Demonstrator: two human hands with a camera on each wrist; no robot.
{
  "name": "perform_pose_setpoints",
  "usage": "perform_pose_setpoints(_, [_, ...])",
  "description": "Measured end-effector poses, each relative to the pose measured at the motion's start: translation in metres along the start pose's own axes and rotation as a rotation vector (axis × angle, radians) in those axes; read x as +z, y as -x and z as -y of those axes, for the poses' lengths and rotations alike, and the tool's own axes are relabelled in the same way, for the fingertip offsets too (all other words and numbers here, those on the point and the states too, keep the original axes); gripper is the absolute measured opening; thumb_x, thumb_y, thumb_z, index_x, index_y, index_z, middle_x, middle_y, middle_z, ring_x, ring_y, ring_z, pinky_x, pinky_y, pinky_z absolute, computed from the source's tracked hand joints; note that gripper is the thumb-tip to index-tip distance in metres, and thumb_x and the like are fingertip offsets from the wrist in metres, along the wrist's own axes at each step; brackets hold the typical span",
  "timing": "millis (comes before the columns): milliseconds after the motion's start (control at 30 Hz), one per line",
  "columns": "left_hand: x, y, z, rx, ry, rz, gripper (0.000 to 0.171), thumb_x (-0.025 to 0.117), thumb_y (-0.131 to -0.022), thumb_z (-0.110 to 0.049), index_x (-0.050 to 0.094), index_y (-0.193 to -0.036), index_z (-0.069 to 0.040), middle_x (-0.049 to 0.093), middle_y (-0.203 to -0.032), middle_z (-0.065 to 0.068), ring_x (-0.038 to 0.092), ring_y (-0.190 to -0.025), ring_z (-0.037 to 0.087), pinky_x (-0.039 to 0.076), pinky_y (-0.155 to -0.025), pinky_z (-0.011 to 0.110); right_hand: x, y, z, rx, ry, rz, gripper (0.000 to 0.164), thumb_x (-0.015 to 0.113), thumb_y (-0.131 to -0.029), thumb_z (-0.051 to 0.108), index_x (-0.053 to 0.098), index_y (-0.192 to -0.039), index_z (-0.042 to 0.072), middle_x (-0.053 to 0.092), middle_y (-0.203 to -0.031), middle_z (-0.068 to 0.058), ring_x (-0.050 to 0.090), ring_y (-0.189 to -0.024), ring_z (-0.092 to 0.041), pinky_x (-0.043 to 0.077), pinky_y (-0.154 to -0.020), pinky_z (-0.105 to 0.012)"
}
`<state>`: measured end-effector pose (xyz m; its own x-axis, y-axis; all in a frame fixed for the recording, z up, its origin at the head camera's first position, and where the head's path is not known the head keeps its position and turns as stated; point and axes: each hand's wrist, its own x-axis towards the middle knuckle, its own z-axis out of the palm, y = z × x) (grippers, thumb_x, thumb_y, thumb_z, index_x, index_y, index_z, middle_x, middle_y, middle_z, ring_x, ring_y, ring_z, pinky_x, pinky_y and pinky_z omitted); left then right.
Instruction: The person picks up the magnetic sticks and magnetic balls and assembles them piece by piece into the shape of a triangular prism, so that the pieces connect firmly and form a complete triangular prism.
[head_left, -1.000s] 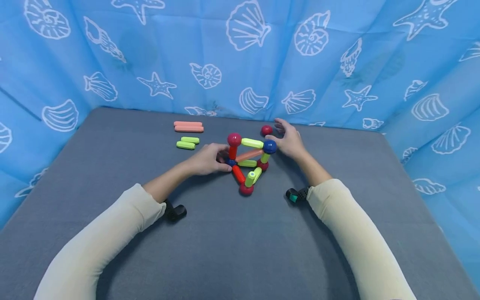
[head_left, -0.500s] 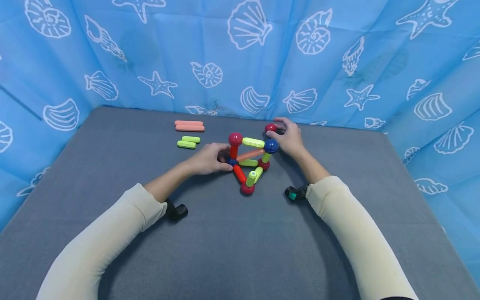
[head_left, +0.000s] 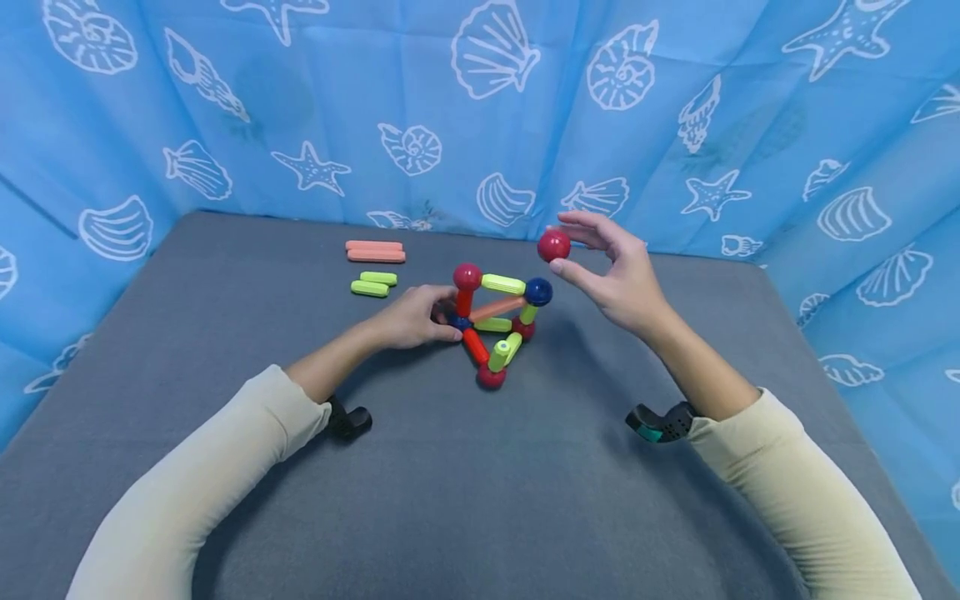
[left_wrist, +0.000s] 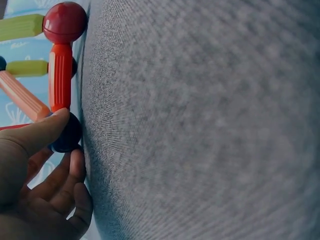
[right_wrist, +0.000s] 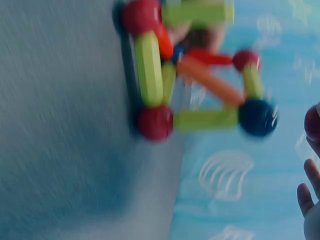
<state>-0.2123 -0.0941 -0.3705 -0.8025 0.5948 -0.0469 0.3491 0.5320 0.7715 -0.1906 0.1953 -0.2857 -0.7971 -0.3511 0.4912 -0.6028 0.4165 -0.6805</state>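
A frame of coloured rods and balls [head_left: 502,285] stands mid-table, with red balls below, a red ball and a blue ball [head_left: 538,292] on top, and one short green rod [head_left: 499,357] upright at the front. My left hand [head_left: 412,318] pinches the blue ball [left_wrist: 67,134] at its lower left corner, thumb and fingers on either side. Above the table, to the right of the frame, my right hand [head_left: 618,275] holds a loose red ball [head_left: 553,246] between thumb and fingers. In the right wrist view only part of that red ball [right_wrist: 313,122] shows at the edge.
Two salmon rods [head_left: 376,252] and two short green rods [head_left: 373,284] lie at the back left of the grey table [head_left: 480,500]. Behind the table hangs a blue curtain [head_left: 330,100] printed with shells. A black wrist device [head_left: 660,422] sits under each sleeve.
My right hand has taken hold of the red ball on the table and lifted it, moving up and to the right. My left hand stays on the frame.
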Motion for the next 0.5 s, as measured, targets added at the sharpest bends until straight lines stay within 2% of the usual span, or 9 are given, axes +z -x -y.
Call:
perform_pose_setpoints(167, [0.0,0.0,0.0,0.009,-0.006,-0.002,0.05,0.076,-0.087,-0.01,0.056,-0.132,-0.001,0.064,-0.121,0.015,0.06,-0.094,0.024,0.051,-0.085,0.036,0.014,0.022,0.022,-0.139,0.006,0.146,0.057,0.08,-0.08,-0.004,0.059,-0.133,0.003,0.061,-0.134,-0.009,0.06,-0.12,-0.02,0.044,-0.104,-0.037])
perform_pose_setpoints(233, [0.0,0.0,0.0,0.009,-0.01,-0.002,0.05,0.076,-0.088,-0.01,0.056,-0.133,-0.001,0.064,-0.121,0.015,0.06,-0.094,0.024,0.051,-0.085,0.037,0.021,0.03,0.025,-0.168,0.023,0.197,0.058,0.082,-0.079,0.0,0.06,-0.132,0.004,0.058,-0.137,-0.011,0.059,-0.122,-0.022,0.04,-0.107,-0.044])
perform_pose_setpoints(367, [0.0,0.0,-0.001,0.002,-0.021,0.006,0.051,0.075,-0.089,-0.011,0.055,-0.134,-0.001,0.063,-0.122,0.015,0.06,-0.094,0.024,0.051,-0.086,0.037,0.033,0.041,0.024,-0.187,0.062,0.249,0.058,0.084,-0.078,0.006,0.061,-0.131,0.006,0.059,-0.136,-0.012,0.052,-0.13,-0.026,0.033,-0.109,-0.056])
perform_pose_setpoints(500, [0.0,0.0,-0.001,-0.007,-0.028,0.01,0.052,0.075,-0.089,-0.012,0.054,-0.135,-0.001,0.063,-0.122,0.015,0.06,-0.095,0.024,0.051,-0.088,0.037,0.039,0.048,0.02,-0.176,0.103,0.261,0.056,0.085,-0.079,0.009,0.062,-0.131,0.009,0.057,-0.138,-0.011,0.044,-0.135,-0.028,0.038,-0.105,-0.057])
